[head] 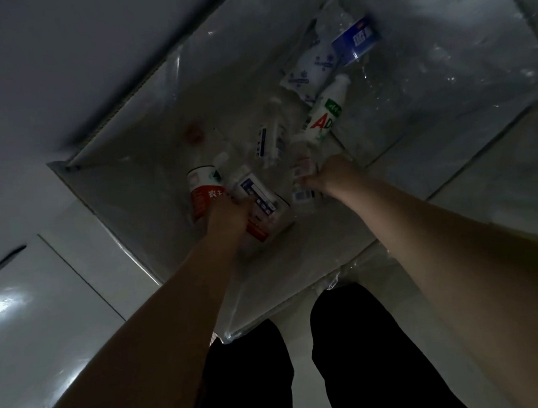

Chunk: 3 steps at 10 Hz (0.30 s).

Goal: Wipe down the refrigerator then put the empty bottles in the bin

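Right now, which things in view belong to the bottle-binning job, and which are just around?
Job:
- lined bin
- red-label bottle, at left hand
- small bottle, at right hand
- green-and-red "AD" bottle
- blue-label bottle

Around:
- white cabinet
- floor tiles

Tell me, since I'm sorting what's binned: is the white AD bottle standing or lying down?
Lying down. The white AD bottle rests on its side in the lined bin, cap pointing away.
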{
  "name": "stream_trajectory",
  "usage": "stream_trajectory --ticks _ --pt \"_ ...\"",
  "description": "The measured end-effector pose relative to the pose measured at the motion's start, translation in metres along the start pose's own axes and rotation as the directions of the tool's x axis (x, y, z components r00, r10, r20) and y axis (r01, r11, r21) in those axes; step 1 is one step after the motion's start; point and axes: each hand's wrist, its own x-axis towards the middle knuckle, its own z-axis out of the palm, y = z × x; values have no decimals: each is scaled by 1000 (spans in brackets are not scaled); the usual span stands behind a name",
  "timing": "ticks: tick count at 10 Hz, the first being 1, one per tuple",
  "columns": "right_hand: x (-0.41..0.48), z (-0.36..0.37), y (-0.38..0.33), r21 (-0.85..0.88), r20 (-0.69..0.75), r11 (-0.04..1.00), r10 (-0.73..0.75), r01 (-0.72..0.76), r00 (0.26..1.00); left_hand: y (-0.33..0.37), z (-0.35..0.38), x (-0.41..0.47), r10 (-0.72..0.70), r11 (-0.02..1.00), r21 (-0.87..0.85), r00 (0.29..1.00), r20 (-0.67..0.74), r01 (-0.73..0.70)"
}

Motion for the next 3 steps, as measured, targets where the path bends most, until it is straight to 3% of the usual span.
stream_trajectory --ticks 2,3 --pt "-13 -6 1 89 -63 995 -30 36 998 7 -19 -12 134 987 96 991 -14 -132" --pt "-33 -9 -7 224 -163 962 -119 154 979 17 -37 -24 227 973 57 973 -44 -224"
